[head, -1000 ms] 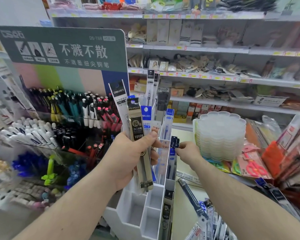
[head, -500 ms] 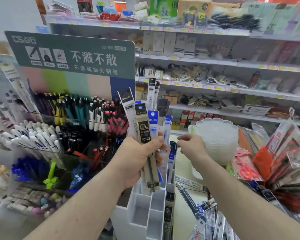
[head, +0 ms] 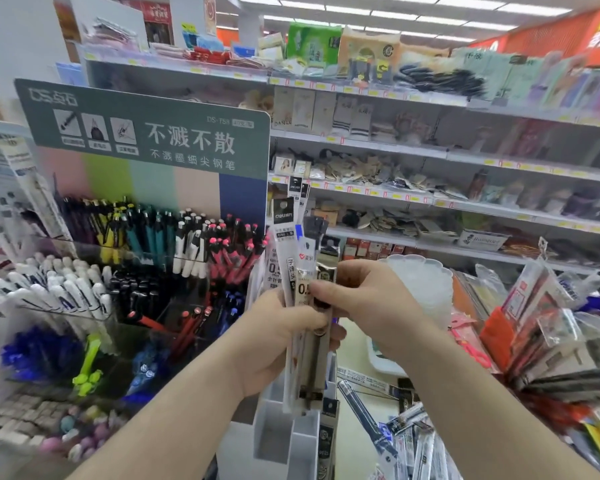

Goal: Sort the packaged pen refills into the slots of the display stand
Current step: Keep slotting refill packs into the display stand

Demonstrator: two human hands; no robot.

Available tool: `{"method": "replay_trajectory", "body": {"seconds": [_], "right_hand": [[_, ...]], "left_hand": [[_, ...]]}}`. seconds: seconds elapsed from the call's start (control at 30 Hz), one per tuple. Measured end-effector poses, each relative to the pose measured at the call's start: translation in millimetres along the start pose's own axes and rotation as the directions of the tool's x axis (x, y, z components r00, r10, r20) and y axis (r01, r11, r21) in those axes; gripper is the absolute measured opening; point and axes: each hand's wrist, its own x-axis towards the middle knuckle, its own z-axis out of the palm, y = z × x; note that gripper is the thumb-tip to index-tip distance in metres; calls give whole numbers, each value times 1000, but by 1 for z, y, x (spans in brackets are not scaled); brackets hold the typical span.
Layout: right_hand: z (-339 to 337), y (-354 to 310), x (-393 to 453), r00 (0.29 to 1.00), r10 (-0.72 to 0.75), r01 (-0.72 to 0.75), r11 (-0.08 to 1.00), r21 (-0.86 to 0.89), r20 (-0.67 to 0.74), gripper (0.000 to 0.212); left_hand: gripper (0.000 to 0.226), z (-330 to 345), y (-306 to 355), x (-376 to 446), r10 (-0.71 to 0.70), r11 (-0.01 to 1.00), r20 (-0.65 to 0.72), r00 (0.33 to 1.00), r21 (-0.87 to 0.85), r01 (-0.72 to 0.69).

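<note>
My left hand (head: 274, 337) grips a bundle of packaged pen refills (head: 300, 268), long clear sleeves with white, blue and black headers, held upright above the white display stand (head: 278, 438). My right hand (head: 364, 299) has come against the bundle from the right, and its fingertips pinch the front packs near their upper part. The stand's grey-white slots sit just below both hands; one black-labelled pack (head: 326, 441) stands in a right slot. More refill packs (head: 413, 445) lie loose on the counter at lower right.
A green-headed pen display (head: 146, 133) with racks of coloured pens (head: 160, 244) fills the left. A stack of clear scalloped trays (head: 423, 289) stands right of my hands. Hanging packaged goods (head: 541, 327) crowd the right edge. Store shelves (head: 430, 188) run behind.
My right hand moved left from beside the stand onto the bundle in my left hand. The bundle shifted slightly right and the view tilted upward.
</note>
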Motion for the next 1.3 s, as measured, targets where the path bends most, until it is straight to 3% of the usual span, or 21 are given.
{"method": "replay_trajectory", "body": {"seconds": [0.07,0.17,0.33,0.53,0.63,0.73,0.87,1.03,1.13,1.3], "right_hand": [[-6,1,-3,1000,5,-5,999,39,7,34],[-10,8,-3,999,4,-2,998,55,-38,43],[-21,17,1,990,38,-23,994,110,-138,17],[-21,21,2,1000,10,-5,986,169,-29,17],[-21,26,3,998,6,3,989,146,-59,16],[-37,35,2,978,-17,29,998,58,-207,23],[-64,55,-7,948,15,-22,1000,-17,-318,23],[-65,97,-38,976,170,-202,936,-289,-135,24],[-55,129,-45,951,284,-309,854,-419,-122,32],[-38,174,-55,902,428,-382,733,-563,-54,21]], "left_hand": [[42,-2,3,-2,-20,998,18,1000,-60,21],[30,0,2,-4,-7,1000,-71,997,-3,7],[24,-3,3,-4,-43,999,-209,977,6,45],[19,-2,-1,0,-63,998,-253,965,-7,64],[20,-4,-3,1,-49,997,-282,958,-63,32],[17,-4,-5,0,-31,996,-308,951,-95,2],[15,-1,-7,1,3,1000,-307,952,9,0],[19,2,-4,0,-3,999,-291,957,40,15],[16,2,-2,-1,0,1000,-290,957,16,5],[17,3,-4,-3,11,1000,-283,959,-5,-13]]}}
